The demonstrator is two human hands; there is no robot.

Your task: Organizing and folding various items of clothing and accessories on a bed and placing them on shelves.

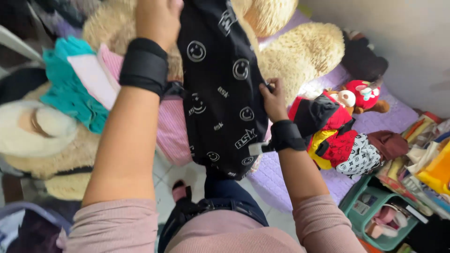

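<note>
Black garment (220,89) w/ white smiley-face print hangs in front of the person, held up by both hands over the bed edge. Left hand (157,18) grips its top edge near the upper frame border, fingers closed on the fabric; part of the hand is cut off by the frame. Right hand (274,100) pinches the garment's right side edge about midway down, grip narrow and closed on the cloth. Both wrists wear black wrist straps (144,65); pink sleeves are pushed up the forearms.

Behind the garment: a big tan teddy bear (300,51) lies on the purple bedspread (389,119). Pink striped cloth (171,126) sits just beside the garment's left edge, w/ teal fabric (70,89) further left. Right of the right hand, a plush toy in red and yellow (333,126) lies on the bedspread, touching a black-and-white patterned cloth (358,157). A green plastic basket (356,206) stands on the floor at lower right, w/ stacked folded clothes (431,164) near it.
</note>
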